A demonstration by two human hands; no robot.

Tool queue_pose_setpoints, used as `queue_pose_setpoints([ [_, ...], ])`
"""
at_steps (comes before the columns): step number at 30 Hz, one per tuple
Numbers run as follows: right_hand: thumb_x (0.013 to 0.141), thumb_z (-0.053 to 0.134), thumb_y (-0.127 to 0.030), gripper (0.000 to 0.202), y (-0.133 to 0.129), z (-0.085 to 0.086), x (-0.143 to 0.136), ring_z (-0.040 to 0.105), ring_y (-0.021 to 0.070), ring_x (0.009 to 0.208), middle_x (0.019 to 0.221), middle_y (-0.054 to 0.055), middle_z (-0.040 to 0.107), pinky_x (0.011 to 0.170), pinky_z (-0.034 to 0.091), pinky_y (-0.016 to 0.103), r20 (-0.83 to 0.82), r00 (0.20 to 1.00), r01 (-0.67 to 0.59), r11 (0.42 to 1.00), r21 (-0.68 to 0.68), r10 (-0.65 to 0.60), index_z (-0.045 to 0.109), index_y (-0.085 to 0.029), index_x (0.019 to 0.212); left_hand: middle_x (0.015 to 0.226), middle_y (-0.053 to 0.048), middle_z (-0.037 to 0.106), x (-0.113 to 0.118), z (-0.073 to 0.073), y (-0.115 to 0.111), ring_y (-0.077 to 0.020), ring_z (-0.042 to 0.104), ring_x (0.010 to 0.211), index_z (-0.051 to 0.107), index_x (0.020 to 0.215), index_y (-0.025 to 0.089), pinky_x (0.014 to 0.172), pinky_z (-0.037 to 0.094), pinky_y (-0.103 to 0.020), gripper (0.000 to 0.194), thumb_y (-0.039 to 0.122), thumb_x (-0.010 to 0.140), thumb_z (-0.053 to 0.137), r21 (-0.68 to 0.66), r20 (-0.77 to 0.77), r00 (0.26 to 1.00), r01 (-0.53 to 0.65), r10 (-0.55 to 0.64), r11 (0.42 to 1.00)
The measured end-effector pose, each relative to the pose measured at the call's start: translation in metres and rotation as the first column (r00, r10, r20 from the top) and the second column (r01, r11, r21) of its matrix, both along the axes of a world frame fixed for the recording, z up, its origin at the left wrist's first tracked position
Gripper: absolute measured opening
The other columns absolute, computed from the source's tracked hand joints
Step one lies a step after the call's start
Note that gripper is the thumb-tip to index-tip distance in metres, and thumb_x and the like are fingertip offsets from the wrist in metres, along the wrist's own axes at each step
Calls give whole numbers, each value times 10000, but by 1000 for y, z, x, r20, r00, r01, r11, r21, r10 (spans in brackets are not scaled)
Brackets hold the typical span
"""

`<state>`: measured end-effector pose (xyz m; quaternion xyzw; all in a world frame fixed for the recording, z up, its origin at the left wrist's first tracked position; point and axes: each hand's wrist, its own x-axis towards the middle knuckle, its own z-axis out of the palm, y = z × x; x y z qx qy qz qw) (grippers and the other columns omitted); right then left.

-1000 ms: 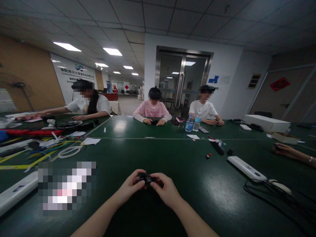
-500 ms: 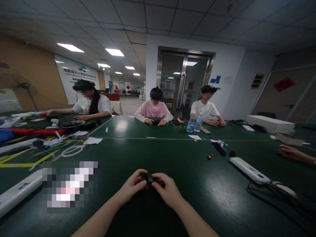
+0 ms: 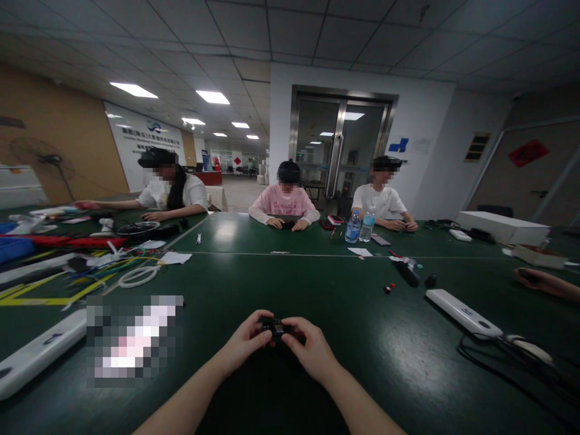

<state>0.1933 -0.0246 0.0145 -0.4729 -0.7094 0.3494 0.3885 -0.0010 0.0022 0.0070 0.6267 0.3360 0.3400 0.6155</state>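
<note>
Between my two hands is a small black object (image 3: 274,327), blocky in shape, with a paler patch on its face; its exact kind is too small to make out. My left hand (image 3: 247,339) pinches its left side between thumb and fingers. On the right side, my right hand (image 3: 309,343) grips it the same way. Both hands are close above the dark green table (image 3: 217,284), near its front edge. The fingers cover part of the black object.
To the left are a white device (image 3: 40,353), a blurred-out patch, a coiled white cable (image 3: 138,276) and loose wires. On the right lie a white power strip (image 3: 463,313) and black cables. Water bottles (image 3: 353,227) stand farther off. Several people sit around the table.
The whole view has shifted slightly, with the scene a little farther right. Both hands keep their hold on the small black object, which has barely moved.
</note>
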Motion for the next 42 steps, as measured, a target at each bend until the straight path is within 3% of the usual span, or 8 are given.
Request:
queue_pose_setpoints([
  [7,784,549,-230,258,0,1,0,580,167,883,1007,10,607,781,471,308,7,1000,-1,1000,-2,1,581,-262,1038,913,-35,598,0,-4,2,-189,584,838,416,1099,222,738,416,-326,391,364,774,581,1,20,1000,-3,3,1000],
  [13,742,602,-261,319,2,-3,1,514,212,1060,1216,37,504,862,442,362,12,1000,25,998,58,-26,577,-269,1060,888,-29,599,2,-9,3,-179,579,805,410,1095,219,704,413,-308,433,396,749,601,13,32,999,-19,19,1000],
  [27,767,573,-234,254,1,1,0,561,193,976,1052,6,604,811,461,327,5,1000,9,998,66,-10,591,-280,1016,939,-40,608,3,-3,1,-176,595,835,407,1105,206,776,420,-346,423,298,750,617,-16,55,998,34,-33,999],
  [34,742,610,-246,263,2,-4,0,508,207,1101,1152,26,556,947,392,389,38,999,17,996,88,-20,619,-286,1002,974,-50,609,4,-2,0,-183,586,847,409,1107,212,786,416,-359,438,305,738,626,-26,57,998,38,-37,999],
  [42,730,620,-236,238,5,-7,-2,513,208,1094,1130,38,568,953,392,391,93,995,34,994,104,-43,638,-272,964,953,-48,609,5,-2,0,-173,587,823,411,1092,203,785,417,-360,466,307,710,656,-50,65,997,48,-45,998],
])
